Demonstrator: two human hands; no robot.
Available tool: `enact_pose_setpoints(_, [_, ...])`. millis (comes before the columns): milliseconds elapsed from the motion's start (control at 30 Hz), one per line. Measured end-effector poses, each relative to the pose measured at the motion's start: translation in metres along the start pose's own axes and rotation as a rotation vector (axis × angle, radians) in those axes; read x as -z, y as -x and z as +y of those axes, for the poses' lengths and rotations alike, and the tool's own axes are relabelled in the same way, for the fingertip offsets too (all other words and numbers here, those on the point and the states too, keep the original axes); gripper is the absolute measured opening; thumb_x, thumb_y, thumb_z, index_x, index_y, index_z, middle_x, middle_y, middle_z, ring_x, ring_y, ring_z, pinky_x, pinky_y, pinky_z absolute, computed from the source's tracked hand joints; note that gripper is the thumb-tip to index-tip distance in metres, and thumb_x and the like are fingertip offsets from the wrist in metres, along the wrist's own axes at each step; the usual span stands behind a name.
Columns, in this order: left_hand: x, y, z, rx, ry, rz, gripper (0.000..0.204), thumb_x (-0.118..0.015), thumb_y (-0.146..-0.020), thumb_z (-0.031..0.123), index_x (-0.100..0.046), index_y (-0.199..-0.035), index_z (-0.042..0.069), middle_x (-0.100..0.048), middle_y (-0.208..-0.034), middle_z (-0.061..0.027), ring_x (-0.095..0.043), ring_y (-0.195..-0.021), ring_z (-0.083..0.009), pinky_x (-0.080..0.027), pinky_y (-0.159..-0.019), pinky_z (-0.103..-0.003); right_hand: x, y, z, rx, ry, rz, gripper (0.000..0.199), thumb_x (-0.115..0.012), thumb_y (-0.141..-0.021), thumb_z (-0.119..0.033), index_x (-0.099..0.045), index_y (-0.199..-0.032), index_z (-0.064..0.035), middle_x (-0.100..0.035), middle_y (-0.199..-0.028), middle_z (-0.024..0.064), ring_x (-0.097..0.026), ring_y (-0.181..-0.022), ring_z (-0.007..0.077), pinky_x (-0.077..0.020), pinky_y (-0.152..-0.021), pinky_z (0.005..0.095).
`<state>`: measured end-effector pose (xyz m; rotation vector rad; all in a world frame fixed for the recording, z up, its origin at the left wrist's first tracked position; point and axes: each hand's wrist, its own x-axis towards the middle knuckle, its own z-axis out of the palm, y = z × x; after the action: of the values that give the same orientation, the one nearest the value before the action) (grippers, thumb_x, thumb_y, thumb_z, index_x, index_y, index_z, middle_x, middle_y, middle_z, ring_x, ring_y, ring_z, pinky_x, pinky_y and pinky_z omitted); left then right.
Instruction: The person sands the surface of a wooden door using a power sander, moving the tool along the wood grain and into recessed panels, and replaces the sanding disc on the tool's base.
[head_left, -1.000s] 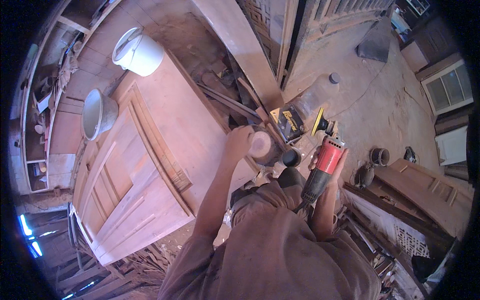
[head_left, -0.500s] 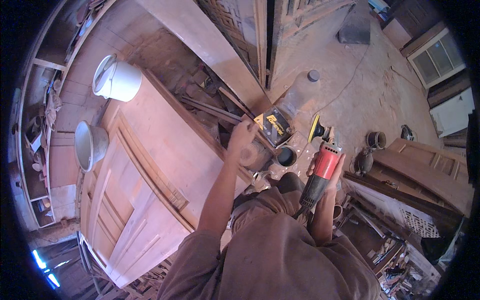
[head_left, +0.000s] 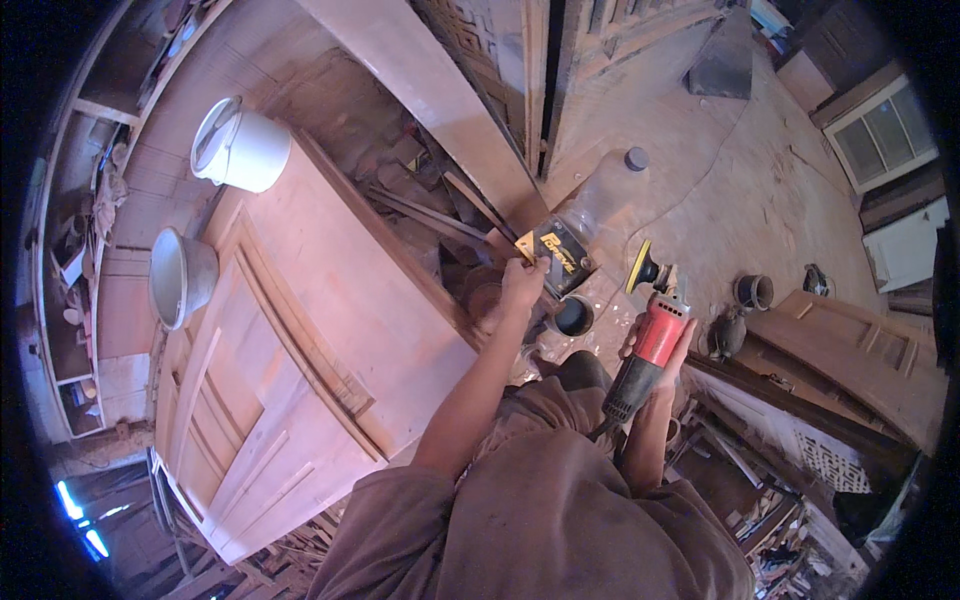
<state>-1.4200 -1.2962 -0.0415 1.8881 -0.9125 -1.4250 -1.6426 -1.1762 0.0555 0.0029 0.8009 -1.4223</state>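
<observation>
red-and-black power tool [head_left: 658, 338], yellow-edged disc [head_left: 638, 266], black-and-yellow box [head_left: 566, 262], white bucket [head_left: 257, 152], grey bucket [head_left: 204, 276], brown shirt [head_left: 590, 520]

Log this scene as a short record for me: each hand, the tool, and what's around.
Left hand: left hand at the near edge of a dark box; grip unclear
Right hand: right hand holding a grinder
Tool look: red and black body, yellow-edged disc
Between hands: round pot
Beyond box: clear bottle, dark cap
Left side: wooden panel, white bucket, grey bucket
</observation>
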Motion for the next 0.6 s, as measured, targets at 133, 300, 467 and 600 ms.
enact_pose_setpoints(133, [-0.014,0.010,0.012,-0.054,-0.016,0.046,0.045,-0.070,-0.086,0.031,-0.064,-0.111,-0.006,-0.068,-0.104,-0.0180,-0.064,-0.095,-0.0218,-0.048,-0.080,-0.035,0.001,-0.003,0.000,-0.001,0.072,0.015,0.081,-0.032,-0.087,-0.079,-0.058,-0.109,-0.0058,-0.062,-0.075,0.0115,-0.063,-0.058,0.0248,-0.0541,-0.050,0.0366])
enact_pose_setpoints(300, [-0.019,0.003,0.006,0.056,0.548,-0.067,0.040,-0.058,-0.091,0.017,-0.054,-0.127,0.000,-0.063,-0.115,-0.0130,-0.064,-0.096,-0.0227,-0.051,-0.085,-0.038,-0.010,-0.002,0.007,0.018,0.142,-0.032,0.081,-0.031,-0.087,-0.079,-0.057,-0.112,-0.0061,-0.062,-0.077,0.0103,-0.062,-0.056,0.0242,-0.0535,-0.047,0.0352])
enact_pose_setpoints(467, [-0.026,0.008,0.040,-0.589,0.046,-0.185,0.030,-0.049,-0.088,0.004,-0.060,-0.116,-0.001,-0.065,-0.113,-0.0219,-0.068,-0.094,-0.0366,-0.054,-0.084,-0.044,-0.005,0.002,0.000,0.037,0.147,0.028,0.082,-0.030,-0.088,-0.079,-0.056,-0.119,-0.0071,-0.061,-0.080,0.0086,-0.062,-0.056,0.0240,-0.0533,-0.048,0.0354])
enact_pose_setpoints(600, [-0.011,-0.025,0.040,-0.740,-0.666,-0.105,0.029,-0.052,-0.084,0.001,-0.064,-0.109,-0.004,-0.064,-0.104,-0.0294,-0.063,-0.097,-0.0420,-0.052,-0.087,-0.044,-0.004,0.006,0.000,0.017,0.122,0.026,0.082,-0.031,-0.087,-0.079,-0.057,-0.119,-0.0086,-0.062,-0.081,0.0076,-0.061,-0.058,0.0233,-0.0528,-0.050,0.0355])
